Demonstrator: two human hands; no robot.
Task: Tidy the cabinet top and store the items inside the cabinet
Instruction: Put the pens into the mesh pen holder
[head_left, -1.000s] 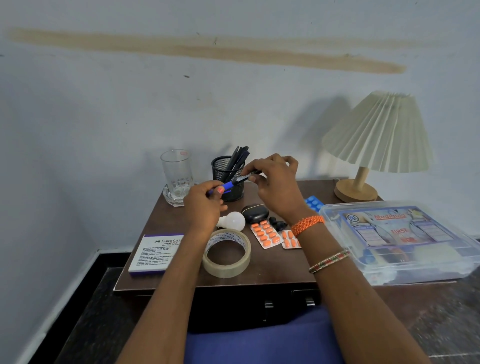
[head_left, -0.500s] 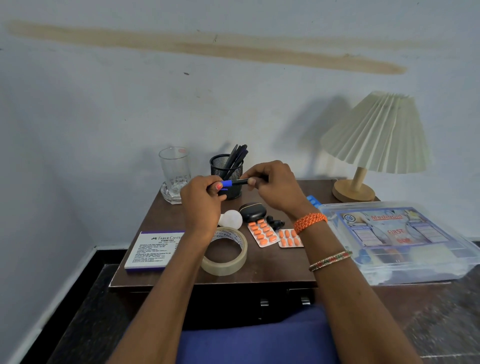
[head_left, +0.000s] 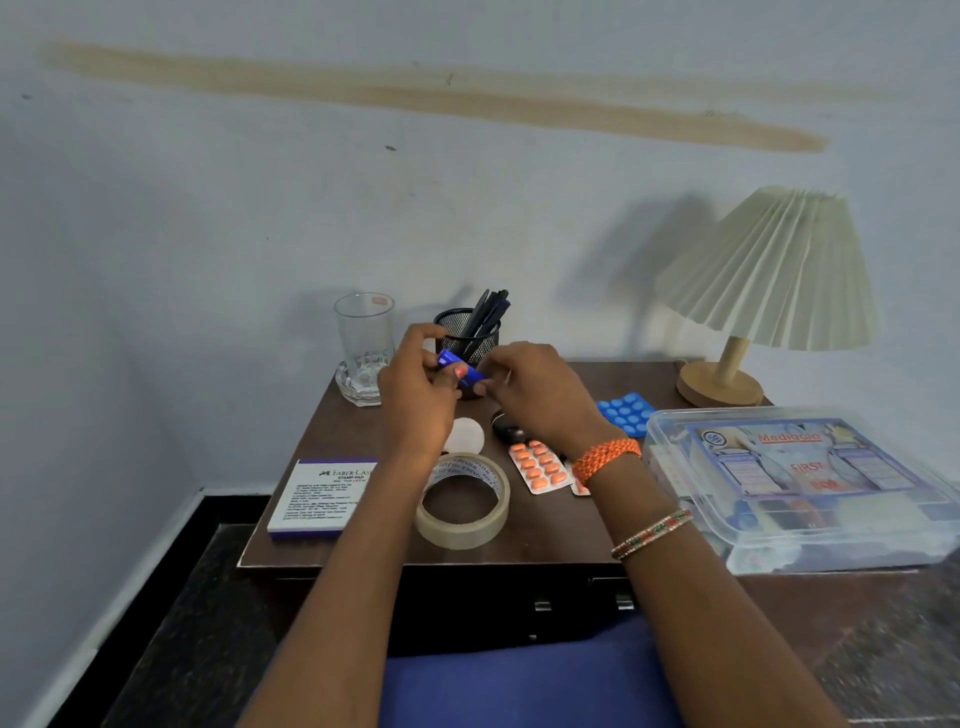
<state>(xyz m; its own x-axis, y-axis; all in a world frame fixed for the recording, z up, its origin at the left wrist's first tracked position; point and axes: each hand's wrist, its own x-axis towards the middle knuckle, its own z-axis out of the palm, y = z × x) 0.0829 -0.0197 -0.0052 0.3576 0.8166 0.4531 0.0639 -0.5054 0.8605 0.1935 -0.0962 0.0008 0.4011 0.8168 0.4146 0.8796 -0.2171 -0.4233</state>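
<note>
Both my hands hold a blue pen (head_left: 460, 368) above the dark brown cabinet top (head_left: 353, 431), just in front of a black mesh pen holder (head_left: 467, 332) with several dark pens. My left hand (head_left: 415, 400) pinches the pen's blue end; my right hand (head_left: 540, 395) grips its other end, which the fingers hide. Below the hands lie a white bulb (head_left: 467, 435), a black earbud case (head_left: 506, 427), orange pill strips (head_left: 540, 466), a tape roll (head_left: 464, 500) and a stamp pad box (head_left: 317, 499).
A glass (head_left: 363, 338) stands in a glass ashtray at the back left. A blue pill strip (head_left: 626, 411), a pleated lamp (head_left: 769, 270) and a clear first aid box (head_left: 800, 483) fill the right side. Cabinet drawers (head_left: 540, 605) sit below the front edge.
My hands have come closer together over the pen, which now shows only its short blue part. The view shifted slightly.
</note>
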